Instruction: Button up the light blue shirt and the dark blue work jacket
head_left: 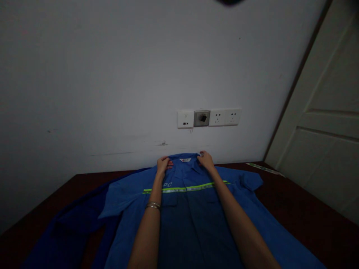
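Note:
A blue short-sleeved work shirt (185, 213) lies spread front up, its collar towards the wall and a yellow-green and silver reflective stripe across the chest. My left hand (164, 165) pinches the left end of the collar. On the collar's other end, my right hand (205, 160) is closed with fingers and thumb gripping the cloth. Between both hands, a white label (185, 160) shows inside the neck. The shirt's right sleeve end is bunched, while the left sleeve lies flat. My forearms cover parts of the chest.
A darker blue garment (73, 220) lies partly under the shirt at left. The dark red-brown tabletop (294, 201) meets a pale wall with socket plates (217, 117). A printed strip (265, 169) lies at the back right, near a panelled door (325, 123).

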`<state>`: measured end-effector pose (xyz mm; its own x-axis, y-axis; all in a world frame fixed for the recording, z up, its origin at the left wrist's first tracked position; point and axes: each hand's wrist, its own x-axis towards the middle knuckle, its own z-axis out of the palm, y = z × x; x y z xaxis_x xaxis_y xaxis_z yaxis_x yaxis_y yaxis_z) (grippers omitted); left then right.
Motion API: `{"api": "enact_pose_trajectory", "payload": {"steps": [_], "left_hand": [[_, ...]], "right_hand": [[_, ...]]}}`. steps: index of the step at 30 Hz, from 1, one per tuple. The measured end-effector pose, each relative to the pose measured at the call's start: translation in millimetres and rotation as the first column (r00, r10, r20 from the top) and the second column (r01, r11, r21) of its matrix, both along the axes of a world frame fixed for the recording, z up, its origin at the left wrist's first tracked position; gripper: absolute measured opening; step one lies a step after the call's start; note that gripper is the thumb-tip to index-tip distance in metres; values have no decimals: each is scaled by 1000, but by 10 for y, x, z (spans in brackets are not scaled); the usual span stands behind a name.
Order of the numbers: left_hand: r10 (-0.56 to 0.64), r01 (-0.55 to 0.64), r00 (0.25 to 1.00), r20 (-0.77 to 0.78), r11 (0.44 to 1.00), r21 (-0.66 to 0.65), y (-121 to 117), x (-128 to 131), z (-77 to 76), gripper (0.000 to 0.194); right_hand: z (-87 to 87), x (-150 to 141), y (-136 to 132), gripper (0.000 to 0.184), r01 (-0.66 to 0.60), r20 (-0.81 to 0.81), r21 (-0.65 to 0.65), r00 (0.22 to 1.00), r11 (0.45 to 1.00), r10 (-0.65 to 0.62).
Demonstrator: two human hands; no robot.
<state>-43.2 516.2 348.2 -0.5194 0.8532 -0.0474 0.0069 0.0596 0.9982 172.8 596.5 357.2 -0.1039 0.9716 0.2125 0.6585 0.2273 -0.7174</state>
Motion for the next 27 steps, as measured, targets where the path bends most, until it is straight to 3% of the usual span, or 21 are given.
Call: {"api": "enact_pose_trajectory", "payload": {"steps": [4, 7, 9, 11, 13, 15, 17, 19, 23, 27], "left_hand": [[-10, -3, 984, -180, 997, -71, -27, -73, 0, 35], [-4, -20, 968, -250, 995, -94, -44, -102, 21, 36], [33, -67, 937, -347, 994, -87, -56, -96, 72, 37], [47, -96, 878, -476, 992, -78, -69, -63, 144, 32], [-77, 3, 828, -556, 991, -133, -83, 0, 208, 21], [-361, 235, 774, -521, 926, -294, -98, 92, 226, 17], [-617, 428, 671, -411, 775, -465, -110, 205, 186, 22], [-732, 499, 602, -320, 657, -565, -118, 315, 110, 24], [-761, 502, 588, -275, 610, -613, -125, 412, -2, 26], [-746, 490, 617, -251, 613, -620, -141, 318, 44, 11]], "right_hand": [[185, -8, -58, 34, -119, 107, 47, 988, 992, 113], [245, -38, -123, 20, -296, 160, -38, 941, 954, 298], [229, -63, -162, 17, -428, 154, -188, 876, 884, 457], [185, -84, -186, 22, -518, 107, -372, 800, 770, 590], [137, -91, -192, 29, -537, 65, -517, 752, 667, 656], [103, -81, -186, 33, -512, 72, -583, 741, 631, 667], [90, -58, -176, 36, -482, 96, -615, 740, 624, 666], [90, -33, -170, 42, -451, 127, -628, 745, 634, 655], [88, -11, -174, 45, -415, 175, -634, 745, 653, 644], [70, -23, -181, 50, -377, 230, -625, 748, 684, 622]]}}
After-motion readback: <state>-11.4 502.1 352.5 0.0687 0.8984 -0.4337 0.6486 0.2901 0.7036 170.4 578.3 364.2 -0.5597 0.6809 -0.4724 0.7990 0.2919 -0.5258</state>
